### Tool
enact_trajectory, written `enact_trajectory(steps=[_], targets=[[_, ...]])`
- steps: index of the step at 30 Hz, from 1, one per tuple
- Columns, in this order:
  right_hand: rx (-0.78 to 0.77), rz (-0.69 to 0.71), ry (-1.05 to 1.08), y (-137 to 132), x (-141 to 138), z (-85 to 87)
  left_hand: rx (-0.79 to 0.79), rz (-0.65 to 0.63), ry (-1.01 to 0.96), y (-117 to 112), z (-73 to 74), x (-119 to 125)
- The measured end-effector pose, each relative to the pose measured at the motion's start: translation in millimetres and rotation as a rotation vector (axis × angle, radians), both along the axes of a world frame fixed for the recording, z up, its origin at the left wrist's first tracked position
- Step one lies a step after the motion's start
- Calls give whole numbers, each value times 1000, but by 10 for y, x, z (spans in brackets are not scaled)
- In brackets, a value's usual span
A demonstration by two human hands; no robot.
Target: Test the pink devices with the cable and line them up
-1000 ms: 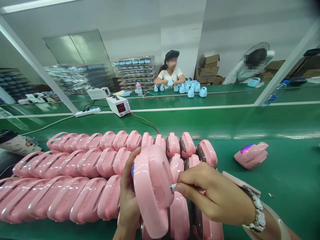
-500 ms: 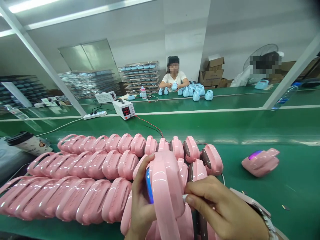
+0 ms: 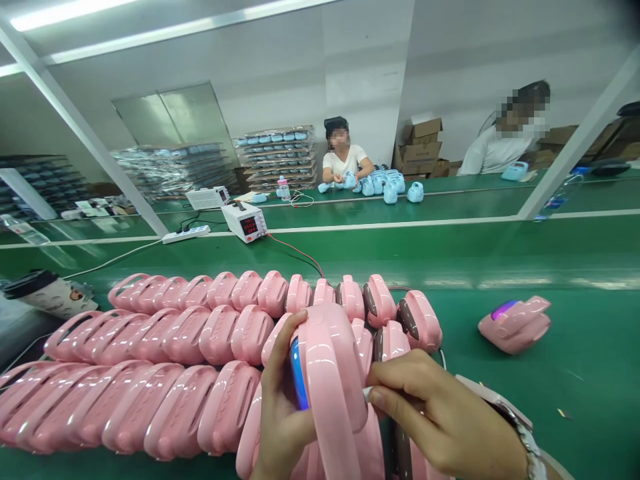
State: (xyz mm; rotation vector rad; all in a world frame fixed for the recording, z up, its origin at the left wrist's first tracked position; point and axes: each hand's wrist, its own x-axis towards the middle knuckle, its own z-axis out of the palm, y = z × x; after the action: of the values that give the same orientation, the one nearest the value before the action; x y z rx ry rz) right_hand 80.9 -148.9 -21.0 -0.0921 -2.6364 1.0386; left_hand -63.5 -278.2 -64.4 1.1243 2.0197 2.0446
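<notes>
Holding 1 pink device [image 3: 333, 387] upright above the bench [image 3: 575, 393], we had our left hand [image 3: 283, 413] wrapped around its left edge, thumb hooked over the top rim beside the strip glowing blue. Our right hand [image 3: 440, 417] was pinched shut on a small white plug [image 3: 367, 394], whose tip touched the device's right edge. We judged this the powering or testing step, with the plug at or just entering a side socket; whether it was fully seated we could not tell. The next move seemed to call for a straight push with the left hand bracing against it. The device stood just in front of 3 rows of like pink devices [image 3: 165, 347], with 1 lit device [image 3: 515, 323] lying well apart to the right.
</notes>
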Motion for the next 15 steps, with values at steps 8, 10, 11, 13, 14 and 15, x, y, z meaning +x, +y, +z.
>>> enact_trajectory(steps=[8,10,11,13,14,15], targets=[[23,-11,-18,-1,-23,-15,9,-6,-4,-37,-62,-14],[28,-11,-17,-8,-31,-10,31,-15,-4,-34,-68,-9],[27,-12,-13,-12,-32,-6,39,-19,-9,-31,-66,-2],[24,-14,-1,-18,-28,3,55,-13,-41,-27,-56,16],[20,-14,4,-17,-22,6,58,-5,-68,-27,-53,23],[13,-9,9,-14,-15,5,57,6,-95,-30,-53,25]])
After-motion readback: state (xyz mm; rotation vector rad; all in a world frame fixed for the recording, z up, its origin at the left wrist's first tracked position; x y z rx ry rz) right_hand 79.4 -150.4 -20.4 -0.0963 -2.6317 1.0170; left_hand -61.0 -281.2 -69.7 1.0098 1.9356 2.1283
